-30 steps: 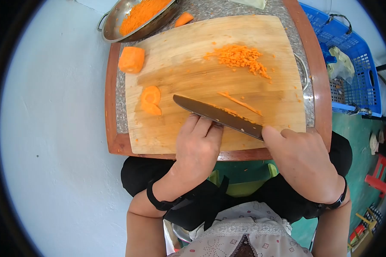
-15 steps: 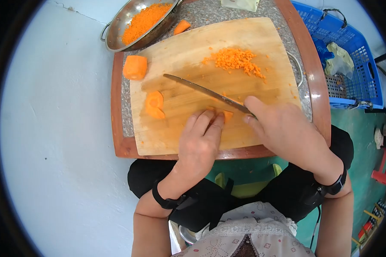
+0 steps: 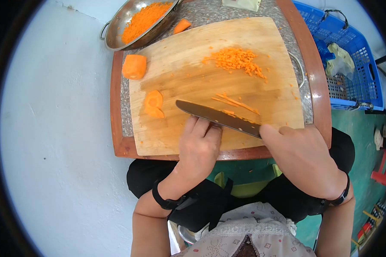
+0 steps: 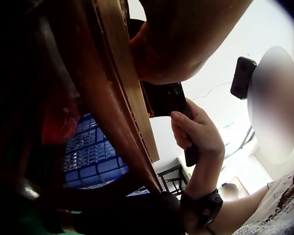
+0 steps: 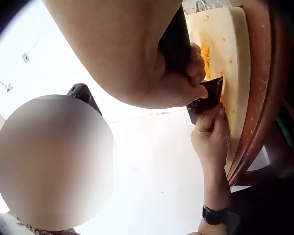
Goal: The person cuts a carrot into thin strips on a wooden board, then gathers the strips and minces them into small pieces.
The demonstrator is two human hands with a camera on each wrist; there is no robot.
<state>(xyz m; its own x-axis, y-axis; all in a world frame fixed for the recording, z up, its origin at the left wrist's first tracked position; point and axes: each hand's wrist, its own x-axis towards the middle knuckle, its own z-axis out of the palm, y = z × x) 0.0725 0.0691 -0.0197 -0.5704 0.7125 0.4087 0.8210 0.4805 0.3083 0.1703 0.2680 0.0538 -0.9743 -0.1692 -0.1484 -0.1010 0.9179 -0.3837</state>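
Right hand (image 3: 302, 156) is wrapped tight round the knife (image 3: 218, 118) handle, blade flat over the cutting board (image 3: 171, 137), while the left hand (image 3: 198, 145) lays straight fingers by the blade, steadying things beside the carrot strips (image 3: 233, 103) lying just beyond.

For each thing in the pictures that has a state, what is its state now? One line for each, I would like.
knife: held by the right hand, blade low on the cutting board
left hand: fingertips down beside the blade
carrot strips: cut thin, lying behind the blade
diced carrot pile: finely cut, heaped on the board
carrot chunk: uncut, at the board's left edge
carrot slices: flat on the board
metal bowl: partly filled with diced carrot
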